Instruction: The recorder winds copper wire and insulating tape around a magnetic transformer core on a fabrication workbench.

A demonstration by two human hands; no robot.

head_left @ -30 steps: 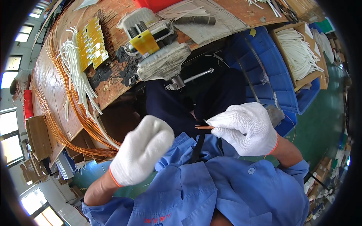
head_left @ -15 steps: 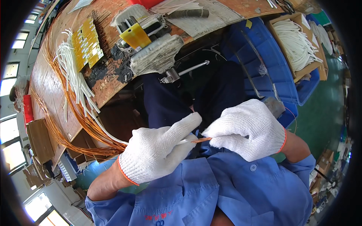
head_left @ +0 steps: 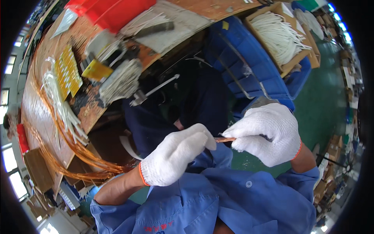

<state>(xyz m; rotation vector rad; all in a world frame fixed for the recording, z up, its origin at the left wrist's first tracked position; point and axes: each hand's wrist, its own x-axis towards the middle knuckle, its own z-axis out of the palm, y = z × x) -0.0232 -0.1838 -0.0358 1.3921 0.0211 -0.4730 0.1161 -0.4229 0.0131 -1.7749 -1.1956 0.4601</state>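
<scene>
Both my hands wear white knitted gloves with orange cuffs and are held over my lap. A short length of copper wires point(head_left: 225, 139) spans the gap between them. My left hand point(head_left: 175, 154) is closed round the wires, its fingers bent over and hiding most of what lies inside. My right hand point(head_left: 269, 134) pinches the other end between thumb and fingers. Behind my left wrist a white sleeve point(head_left: 130, 148) shows, curved. A long bundle of orange-brown copper wire point(head_left: 105, 167) runs from the bench toward my left forearm.
On the wooden bench point(head_left: 37, 91) lie white sleeves point(head_left: 58, 97), a yellow slotted plate point(head_left: 68, 72) and a clamp-like fixture with a metal handle point(head_left: 161, 84). A red bin point(head_left: 113, 13) stands behind. At right, a blue crate point(head_left: 249, 58) bears a carton point(head_left: 286, 66) of white tubes.
My head view has shifted, bringing more of the red bin in. The fingers of my left hand have folded over, covering the white sleeve end; my right hand still pinches the copper wires.
</scene>
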